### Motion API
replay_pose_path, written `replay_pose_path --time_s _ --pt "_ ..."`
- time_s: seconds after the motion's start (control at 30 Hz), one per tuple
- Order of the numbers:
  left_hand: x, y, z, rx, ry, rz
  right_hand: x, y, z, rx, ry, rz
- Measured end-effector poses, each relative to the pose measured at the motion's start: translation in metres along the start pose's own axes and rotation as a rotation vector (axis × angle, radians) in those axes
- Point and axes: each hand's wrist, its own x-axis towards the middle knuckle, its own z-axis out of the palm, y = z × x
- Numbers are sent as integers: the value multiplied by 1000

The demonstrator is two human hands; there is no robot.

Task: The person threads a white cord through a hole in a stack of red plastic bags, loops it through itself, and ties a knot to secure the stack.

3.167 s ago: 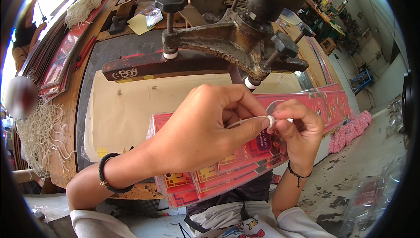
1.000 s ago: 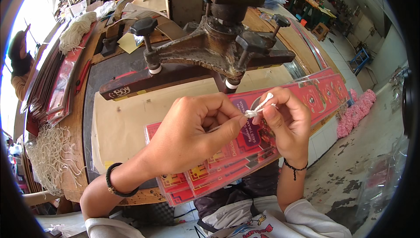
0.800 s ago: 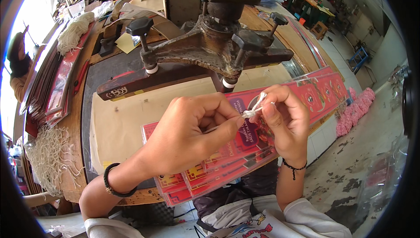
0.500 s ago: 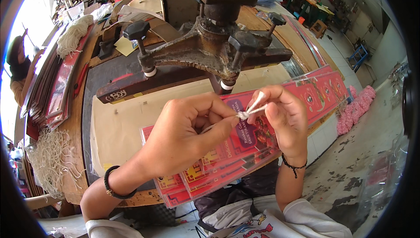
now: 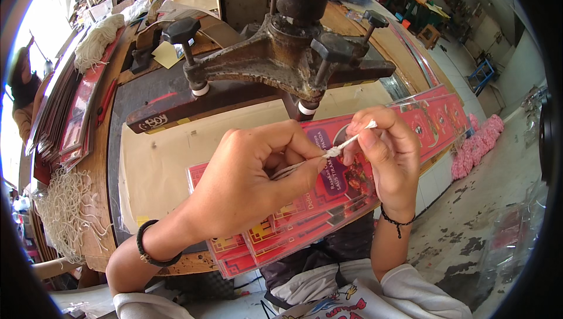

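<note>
My left hand and my right hand meet above a fanned stack of red printed cards in clear sleeves. Between their fingertips runs a short white cord. My right thumb and forefinger pinch its upper end, and my left thumb and forefinger pinch the lower end near the top card. The cards lie on a sheet of brown paper on the workbench, partly hidden by my left hand.
A heavy dark metal press with knobbed screws stands just behind my hands. Bundles of white cord hang at the bench's left edge, with stacked red cards beside them. Pink bundles lie on the floor at right. A person is at far left.
Both hands have stayed together over the cards. The white cord end in my right fingers has been drawn a little up and right, and the view has shifted slightly.
</note>
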Motion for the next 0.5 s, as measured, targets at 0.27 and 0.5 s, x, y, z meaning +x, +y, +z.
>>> replay_pose_path --time_s 0.27,0.5 --pt "1 0 1 -5 -11 31 1 -4 2 -18 44 -18" --pt "0 0 2 -120 21 55 1 0 0 -11 18 20"
